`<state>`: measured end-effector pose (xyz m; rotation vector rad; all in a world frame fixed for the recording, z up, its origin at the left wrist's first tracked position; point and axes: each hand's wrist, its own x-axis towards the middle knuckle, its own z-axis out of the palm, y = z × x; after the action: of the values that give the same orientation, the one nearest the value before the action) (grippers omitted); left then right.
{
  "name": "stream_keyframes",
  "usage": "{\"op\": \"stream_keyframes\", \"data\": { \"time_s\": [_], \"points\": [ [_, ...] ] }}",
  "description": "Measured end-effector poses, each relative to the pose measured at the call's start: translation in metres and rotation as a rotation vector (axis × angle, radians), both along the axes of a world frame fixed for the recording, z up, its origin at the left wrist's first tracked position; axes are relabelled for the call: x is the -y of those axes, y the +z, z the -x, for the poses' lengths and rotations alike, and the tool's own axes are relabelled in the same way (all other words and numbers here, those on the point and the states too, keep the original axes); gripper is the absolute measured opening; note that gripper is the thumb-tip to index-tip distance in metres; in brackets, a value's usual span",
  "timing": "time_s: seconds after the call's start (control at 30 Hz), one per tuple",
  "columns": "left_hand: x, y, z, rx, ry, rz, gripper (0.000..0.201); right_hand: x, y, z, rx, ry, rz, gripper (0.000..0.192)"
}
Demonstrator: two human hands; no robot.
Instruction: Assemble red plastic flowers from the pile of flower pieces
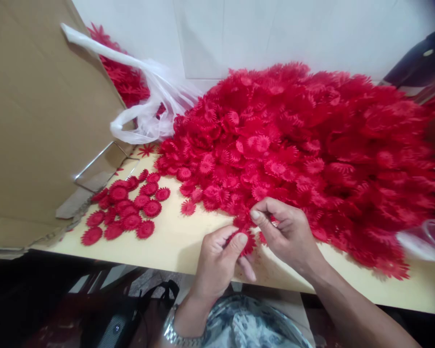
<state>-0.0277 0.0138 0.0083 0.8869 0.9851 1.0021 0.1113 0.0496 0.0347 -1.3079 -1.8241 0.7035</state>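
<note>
At the table's (174,241) near edge, the left hand (217,261) pinches a red flower (247,241) between thumb and fingers, while the right hand (286,232), just right, pinches another piece (243,221) touching it above. Left lie small flowers (126,208); beyond, a big heap (311,145), a bag (152,106), a box (39,121).

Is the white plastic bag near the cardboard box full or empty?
Not empty: the white plastic bag lies open and slumped, red plastic flowers showing in its mouth. How full, cannot tell.
</note>
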Motion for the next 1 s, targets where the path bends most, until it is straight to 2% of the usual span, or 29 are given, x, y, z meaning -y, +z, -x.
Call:
{"op": "stream_keyframes", "data": {
  "time_s": [0.17,0.27,0.33,0.47,0.57,0.63,0.77,0.87,1.0],
  "points": [
    [0.006,-0.005,0.004,0.054,-0.01,0.072,0.028,0.0,-0.002,-0.007,-0.013,0.021,0.03,0.02],
    [0.01,-0.006,0.006,0.062,-0.009,0.147,0.029,-0.011,0.008,-0.021,-0.043,-0.185,-0.104,0.02],
    [0.009,-0.003,0.006,0.065,0.019,0.151,0.028,-0.025,0.016,-0.031,0.062,-0.286,-0.261,0.018],
    [0.001,0.007,0.005,0.125,0.087,0.103,0.017,-0.056,0.017,-0.045,0.501,-0.282,-0.549,0.021],
    [-0.003,0.009,0.005,0.173,0.136,0.122,0.019,-0.066,0.007,-0.052,0.7,-0.262,-0.566,0.023],
    [-0.003,0.006,0.006,0.167,0.161,0.122,0.015,-0.063,0.001,-0.054,0.714,-0.207,-0.566,0.023],
    [-0.001,-0.002,0.004,0.132,0.2,0.132,0.018,-0.04,0.003,-0.051,0.55,-0.171,-0.638,0.021],
    [-0.001,-0.004,0.003,0.121,0.185,0.154,0.027,-0.02,0.009,-0.04,0.392,-0.074,-0.547,0.017],
    [0.0,-0.002,0.002,0.065,0.151,0.183,0.037,-0.001,0.01,-0.02,0.183,0.201,-0.239,0.015]
  ]
}}
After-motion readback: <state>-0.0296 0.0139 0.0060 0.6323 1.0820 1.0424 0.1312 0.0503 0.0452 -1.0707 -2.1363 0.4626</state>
